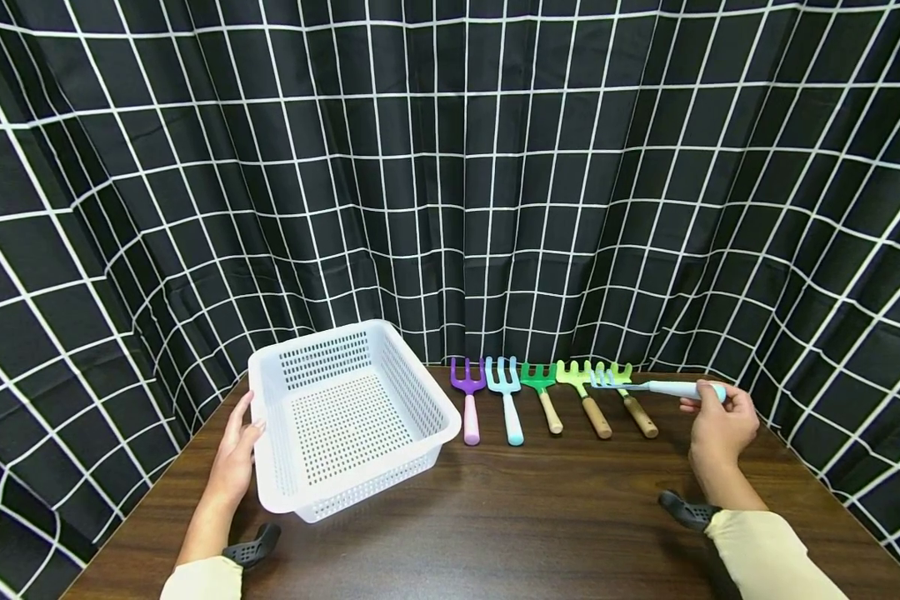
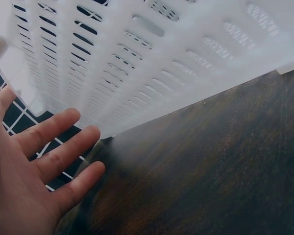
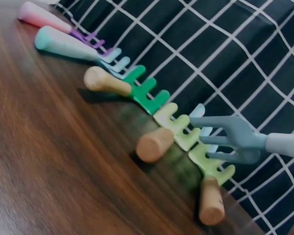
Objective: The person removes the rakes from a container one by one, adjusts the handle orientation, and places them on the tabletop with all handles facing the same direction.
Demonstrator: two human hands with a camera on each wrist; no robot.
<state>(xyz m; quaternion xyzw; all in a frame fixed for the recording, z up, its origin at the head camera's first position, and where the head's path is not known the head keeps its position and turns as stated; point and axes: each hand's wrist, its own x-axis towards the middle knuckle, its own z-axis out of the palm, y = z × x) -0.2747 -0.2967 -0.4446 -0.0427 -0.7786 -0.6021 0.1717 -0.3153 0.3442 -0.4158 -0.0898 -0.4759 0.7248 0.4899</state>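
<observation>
A white plastic basket (image 1: pixel 352 425) with slotted walls stands on the left of the table. At its left rim my left hand (image 1: pixel 234 457) pinches the edge between thumb and forefinger; in the left wrist view the other fingers (image 2: pixel 71 152) spread loosely beside the wall. My right hand (image 1: pixel 723 425) grips the pale handle of a light blue hand fork (image 1: pixel 667 389). Raised off the table, that fork points left, its tines over the heads of two lime-green hand rakes with wooden handles, the middle one (image 1: pixel 592 408) and the rightmost one (image 1: pixel 637 412).
Left of the lime rakes lie a green hand rake (image 1: pixel 547 400), another light blue hand fork (image 1: pixel 510 408) and a purple fork with a pink handle (image 1: pixel 471 408), beside the basket. A black gridded curtain (image 1: pixel 540 208) hangs behind the wooden table (image 1: pixel 540 517).
</observation>
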